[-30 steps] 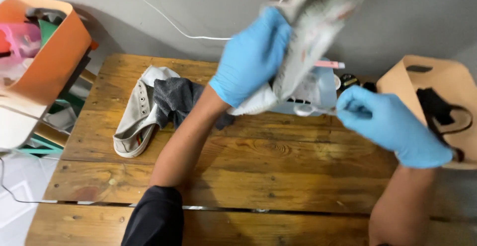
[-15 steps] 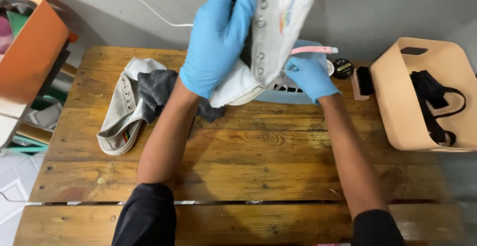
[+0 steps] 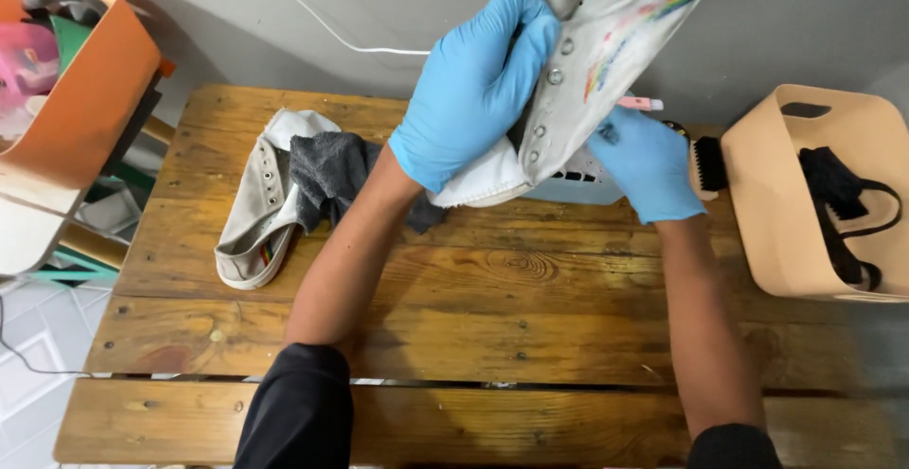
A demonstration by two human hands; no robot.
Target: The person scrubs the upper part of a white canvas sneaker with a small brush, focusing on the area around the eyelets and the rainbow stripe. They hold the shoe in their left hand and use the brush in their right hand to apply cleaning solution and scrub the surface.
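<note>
Far left, off the table's edge: orange plastic bin (image 3: 90,100) tilted, stuffed with pink and green items. Spread across the middle: worn wooden plank table (image 3: 454,336). On its left half, lying on one side with the opening upward: white canvas lace-less sneaker (image 3: 251,209), dark grey cloth (image 3: 331,171) draped over its top and trailing toward the centre. Raised above the table at centre: second white canvas sneaker with a rainbow stripe and metal eyelets (image 3: 606,43), toe pointing down, rubber toe cap close to the light blue plastic basin (image 3: 573,185) behind it. Clamped on the eyelet side of that raised sneaker: blue-gloved left hand (image 3: 473,86), fingers curled firmly around the upper. Just right and lower, behind the sneaker: blue-gloved right hand (image 3: 649,161), fingers bent and pressed against the shoe's far side and the basin's rim; what they held, impossible to tell. Above that hand: small pink-and-white object (image 3: 641,103), only partly seen. Beside the right wrist: black-bristled brush (image 3: 708,161) on the table. Far right: beige plastic basket with cut-out handle (image 3: 795,194), black strap (image 3: 847,209) coiled inside.
</note>
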